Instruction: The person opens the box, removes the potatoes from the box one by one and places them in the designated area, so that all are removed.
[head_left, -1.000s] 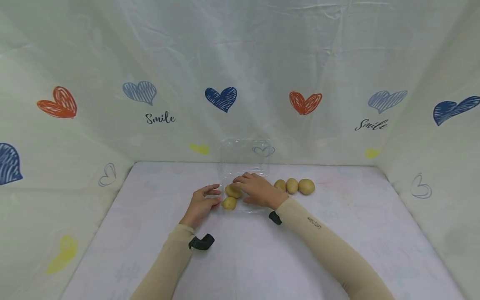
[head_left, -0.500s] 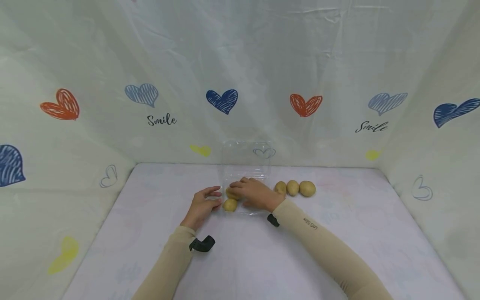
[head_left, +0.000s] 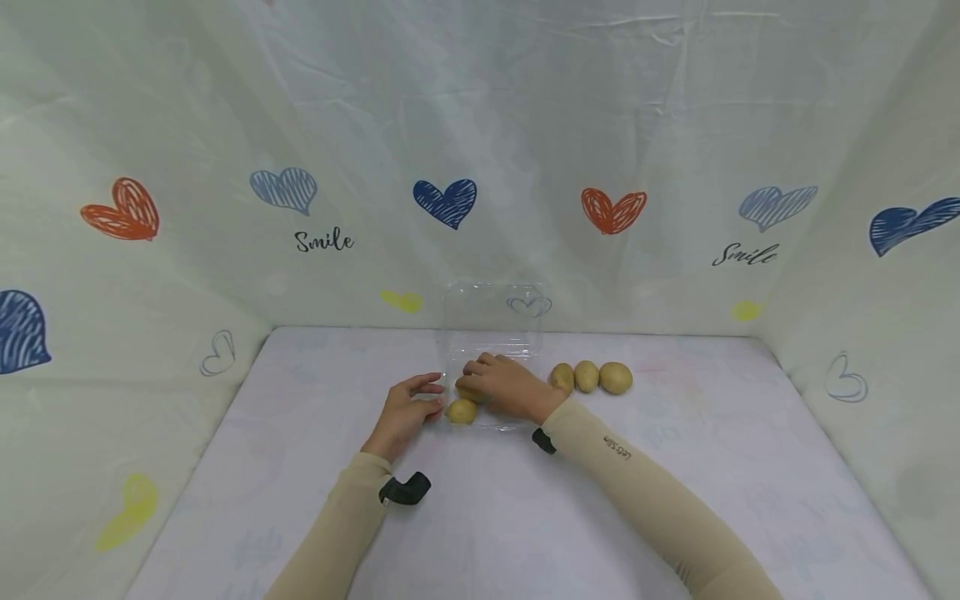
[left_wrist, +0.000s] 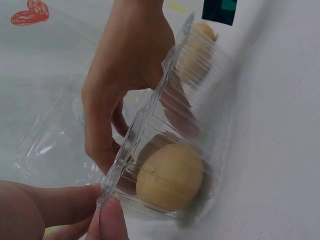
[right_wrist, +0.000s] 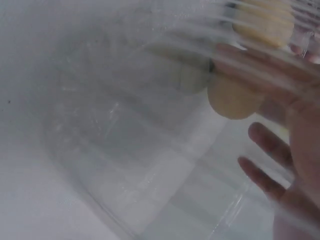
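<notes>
A potato (head_left: 472, 394) gripped by the right hand (head_left: 512, 388) has been shifted slightly nearer the front potato (head_left: 462, 412), seemingly almost settled; the box (left_wrist: 207, 102) is pinched by the left hand (head_left: 405, 412).

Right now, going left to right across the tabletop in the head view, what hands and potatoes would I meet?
Left hand, front potato, right hand, then the row's left potato, middle potato, right potato.

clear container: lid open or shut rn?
Open. The clear lid stands raised at the far side of the base, and the right hand reaches in over the potatoes.
</notes>
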